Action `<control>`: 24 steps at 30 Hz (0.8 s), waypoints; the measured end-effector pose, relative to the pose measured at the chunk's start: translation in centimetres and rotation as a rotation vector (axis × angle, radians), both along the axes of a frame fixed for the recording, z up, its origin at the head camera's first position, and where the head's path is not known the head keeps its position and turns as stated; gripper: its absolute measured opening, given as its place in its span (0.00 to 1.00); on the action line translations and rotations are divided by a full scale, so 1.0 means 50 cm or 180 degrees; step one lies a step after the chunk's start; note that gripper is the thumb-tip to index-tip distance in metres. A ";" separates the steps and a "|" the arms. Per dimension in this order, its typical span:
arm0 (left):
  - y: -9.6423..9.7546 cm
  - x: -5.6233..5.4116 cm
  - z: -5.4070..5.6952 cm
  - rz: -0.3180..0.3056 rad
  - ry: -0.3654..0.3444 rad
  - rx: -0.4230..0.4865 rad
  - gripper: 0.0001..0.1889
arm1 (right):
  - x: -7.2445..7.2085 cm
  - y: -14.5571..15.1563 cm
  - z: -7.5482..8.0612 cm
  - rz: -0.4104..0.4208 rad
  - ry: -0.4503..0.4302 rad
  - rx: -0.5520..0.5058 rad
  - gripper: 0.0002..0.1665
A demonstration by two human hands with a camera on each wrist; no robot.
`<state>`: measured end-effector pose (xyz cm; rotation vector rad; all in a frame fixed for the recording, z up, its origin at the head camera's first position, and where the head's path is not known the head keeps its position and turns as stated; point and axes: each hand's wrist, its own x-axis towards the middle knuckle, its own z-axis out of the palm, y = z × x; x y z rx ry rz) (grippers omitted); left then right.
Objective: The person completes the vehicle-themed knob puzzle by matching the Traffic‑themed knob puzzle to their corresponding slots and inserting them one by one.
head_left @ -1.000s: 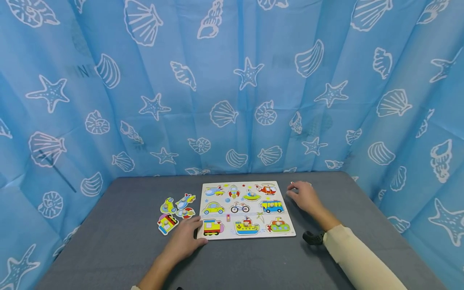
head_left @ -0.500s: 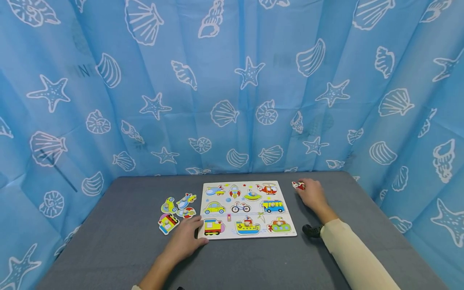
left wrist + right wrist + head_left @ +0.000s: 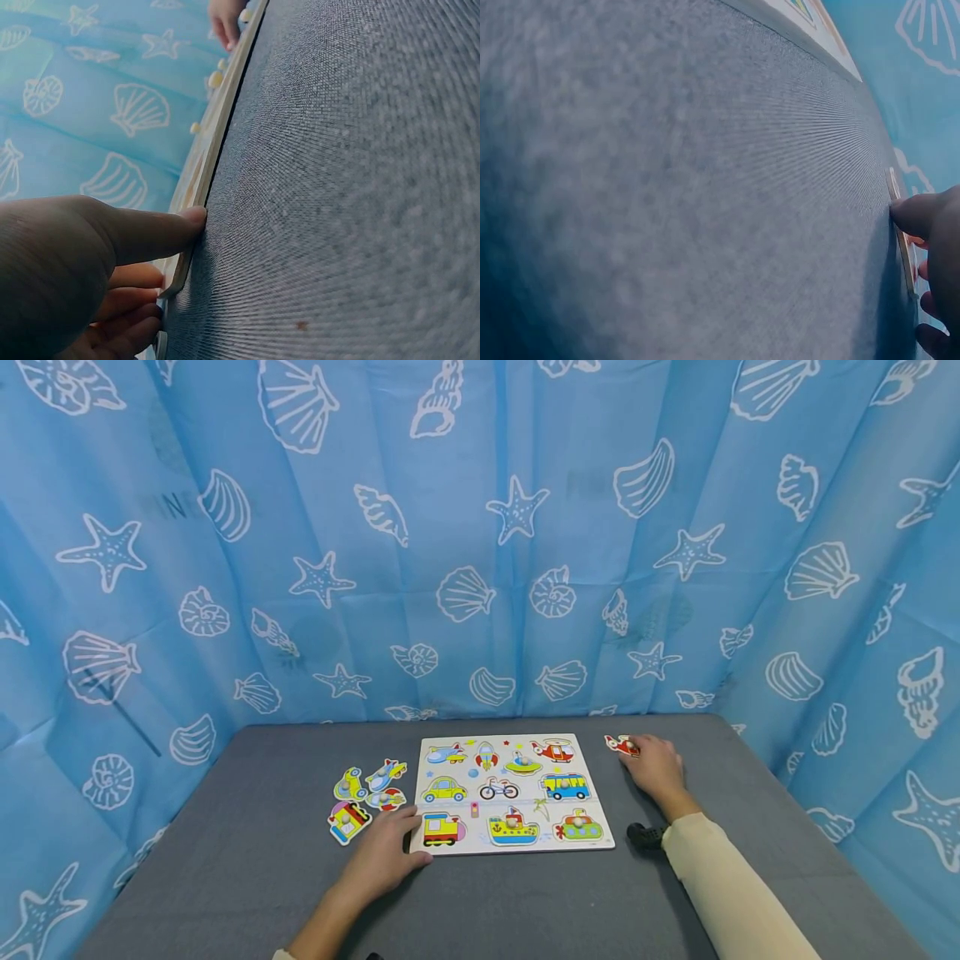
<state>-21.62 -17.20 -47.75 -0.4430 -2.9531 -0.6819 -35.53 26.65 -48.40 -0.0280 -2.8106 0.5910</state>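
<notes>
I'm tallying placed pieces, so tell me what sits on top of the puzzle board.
The puzzle board bears the saucer, bus, boat and submarine, each knobbed. The left hand holds its near left corner. Whatever lies beneath those pieces and fingers is covered.

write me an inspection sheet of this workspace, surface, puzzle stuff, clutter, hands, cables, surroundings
Surface: grey cloth-textured tabletop.
Job's things: puzzle board lies flat; train piece, car piece, plane piece and rocket piece lie loose on its left; helicopter piece is off its right side.
Clutter: small brownish speck on the cloth, seen from the left wrist.
Hands: left hand holds the board's near left corner; right hand grips the helicopter piece.
Cables: nothing seen.
Surroundings: blue curtain with white shells and starfish, behind and at both sides.
</notes>
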 end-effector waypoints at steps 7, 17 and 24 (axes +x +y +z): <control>0.000 0.000 0.000 -0.0011 0.0000 0.0017 0.30 | 0.002 0.000 -0.005 -0.0057 0.0088 -0.0125 0.20; -0.001 -0.001 0.000 0.0003 -0.0023 0.0011 0.31 | 0.002 0.000 -0.010 -0.0161 0.0217 -0.0240 0.12; 0.000 0.000 -0.001 0.0017 -0.0021 0.0003 0.31 | 0.003 -0.003 -0.009 -0.0159 0.0194 -0.0231 0.12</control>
